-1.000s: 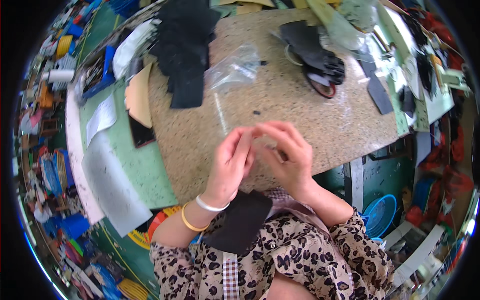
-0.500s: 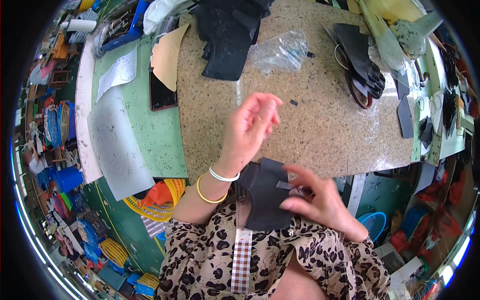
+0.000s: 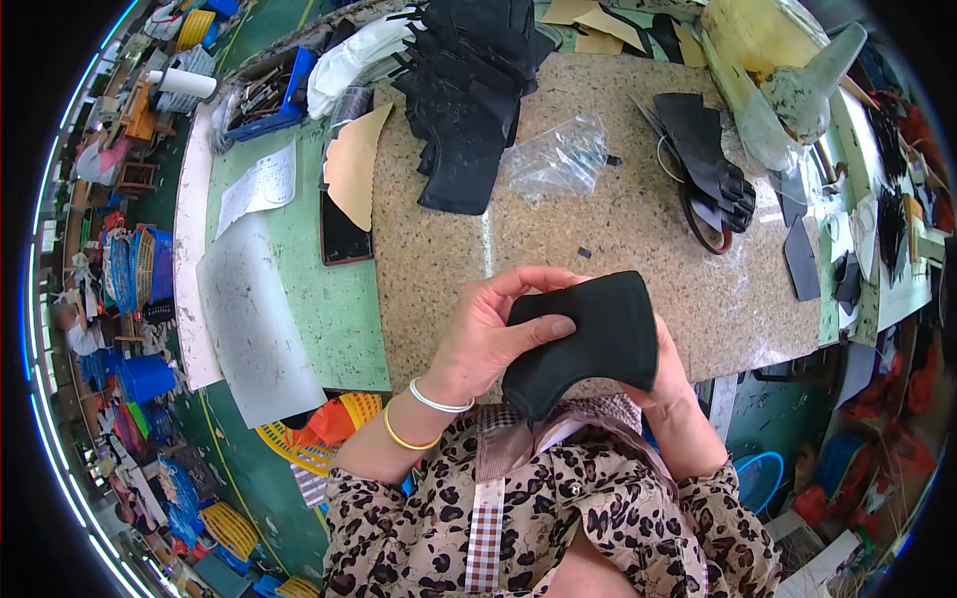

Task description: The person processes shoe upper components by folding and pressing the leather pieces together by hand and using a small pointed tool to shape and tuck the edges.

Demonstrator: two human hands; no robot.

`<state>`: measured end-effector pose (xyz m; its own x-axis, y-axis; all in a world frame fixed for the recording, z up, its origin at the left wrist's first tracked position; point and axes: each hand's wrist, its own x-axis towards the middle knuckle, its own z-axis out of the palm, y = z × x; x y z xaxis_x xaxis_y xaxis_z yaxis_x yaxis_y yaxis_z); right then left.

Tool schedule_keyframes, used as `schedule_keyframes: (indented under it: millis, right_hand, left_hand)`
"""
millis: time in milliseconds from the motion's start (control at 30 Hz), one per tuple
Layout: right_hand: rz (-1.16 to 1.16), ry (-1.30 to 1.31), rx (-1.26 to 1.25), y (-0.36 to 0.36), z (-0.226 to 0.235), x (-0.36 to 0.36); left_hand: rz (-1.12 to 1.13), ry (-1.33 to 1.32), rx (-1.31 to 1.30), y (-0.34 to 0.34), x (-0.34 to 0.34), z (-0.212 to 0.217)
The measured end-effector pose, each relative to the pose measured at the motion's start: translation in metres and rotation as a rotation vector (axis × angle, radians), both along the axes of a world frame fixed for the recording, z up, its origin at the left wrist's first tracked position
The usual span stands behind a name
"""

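Observation:
Both hands hold up a black, curved, leather-like piece [image 3: 583,344] over the near edge of the stone-topped table. My left hand [image 3: 483,334] pinches its left side, thumb flat on the face and fingers behind. From the right, my right hand [image 3: 670,384] grasps the piece at its back; the fingers are hidden by it. Beyond the hands lies a pile of similar black pieces [image 3: 464,149], stacked on the table. A crumpled clear plastic bag [image 3: 558,159] rests beside that pile. To the right, scissors [image 3: 710,234] lie partly under a black piece [image 3: 693,130].
A tan scalloped sheet [image 3: 354,164] lies over a dark flat tray at the table's left. Farther left are a grey sheet [image 3: 259,329] and a blue tool box [image 3: 274,105]. A glue-stained container [image 3: 797,100] stands at the far right. A yellow basket [image 3: 364,409] sits below the table.
The black piece has risen from my lap to above the table edge. My left hand came down onto it, and my right hand moved behind it. The head view has shifted slightly.

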<state>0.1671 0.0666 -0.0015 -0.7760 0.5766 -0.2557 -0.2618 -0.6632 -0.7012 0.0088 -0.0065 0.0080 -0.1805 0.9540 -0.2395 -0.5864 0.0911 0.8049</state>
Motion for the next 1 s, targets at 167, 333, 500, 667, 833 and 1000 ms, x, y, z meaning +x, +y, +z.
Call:
schedule_keyframes:
  millis: [167,333,500,667,833,1000]
  right_hand:
    - [-0.081,-0.312,0.269,0.000,0.004,-0.006]
    - [-0.220,-0.377,0.428,-0.006,-0.004,-0.014]
    - [-0.237,-0.319,0.406,-0.008,-0.012,-0.026]
    - [-0.326,-0.051,0.399,-0.034,-0.055,-0.028]
    - [-0.252,-0.121,-0.054,-0.016,-0.038,-0.027]
    - [-0.131,-0.246,-0.240,-0.008,0.016,-0.013]
  left_hand:
    - [0.020,0.428,0.079,-0.006,0.009,-0.018]
    - [0.002,0.400,-0.043,-0.017,0.014,-0.014]
    - [-0.013,0.085,0.090,-0.013,0.006,-0.012]
    - [-0.012,0.361,0.154,-0.008,0.018,-0.007]
    - [0.078,0.501,0.046,-0.004,0.014,-0.008]
    - [0.222,0.639,0.081,-0.012,-0.004,-0.023]
